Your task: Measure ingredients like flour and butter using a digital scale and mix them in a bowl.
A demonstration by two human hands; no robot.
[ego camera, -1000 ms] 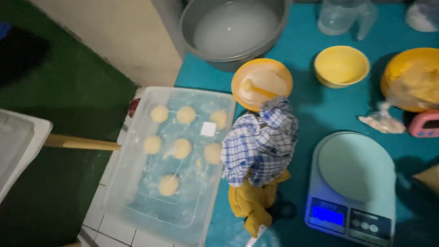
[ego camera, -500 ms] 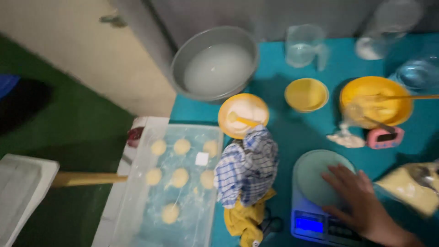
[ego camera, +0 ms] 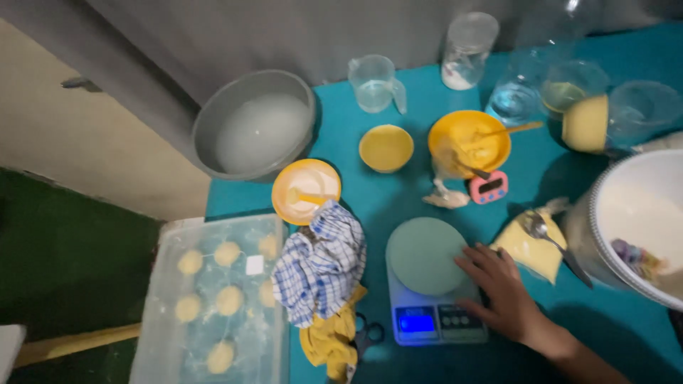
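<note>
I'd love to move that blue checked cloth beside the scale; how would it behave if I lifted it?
The checked cloth would probably be floppy: it lies crumpled in soft folds. It looks light for its size, being thin fabric. It may drag the yellow cloth beneath it, since the two overlap, and might brush the shallow orange dish at its top edge.

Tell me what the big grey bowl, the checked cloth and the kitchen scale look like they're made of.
The big grey bowl looks like dull, matte metal, though plastic is possible. The checked cloth is soft woven fabric, crumpled in folds. The kitchen scale, under the right hand, seems smooth plastic with a lit blue display.
</note>
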